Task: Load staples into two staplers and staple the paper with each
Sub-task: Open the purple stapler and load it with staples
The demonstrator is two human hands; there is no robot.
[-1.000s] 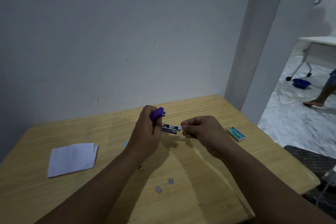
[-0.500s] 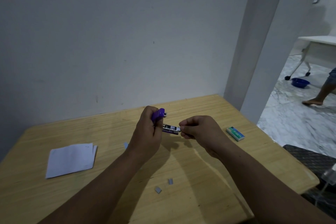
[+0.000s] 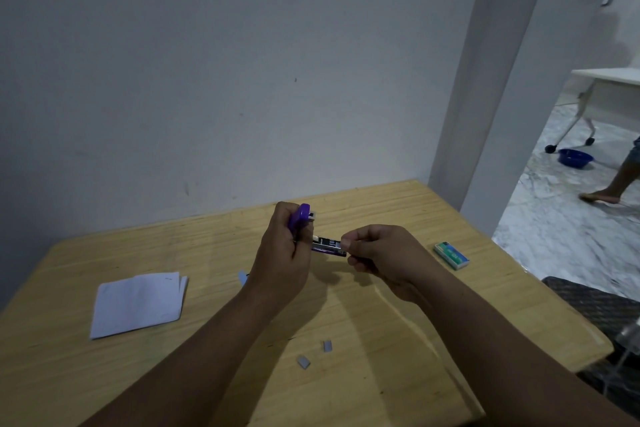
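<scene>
Now loading stapler 1: your left hand (image 3: 282, 262) grips the purple stapler (image 3: 313, 234), lid up, above the wooden table (image 3: 398, 322); right hand (image 3: 379, 258) pinches a staple strip at the tray mouth. Next, prob.: seat strip, shut lid. Paper (image 3: 138, 303) lies left, staple box (image 3: 451, 255) right; plain wall behind.

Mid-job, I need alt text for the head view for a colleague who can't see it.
The left hand holds an opened purple stapler above a wooden table while the right hand pinches at the tip of its channel. Folded paper lies left, a staple box right, two staple strips nearer.
</scene>
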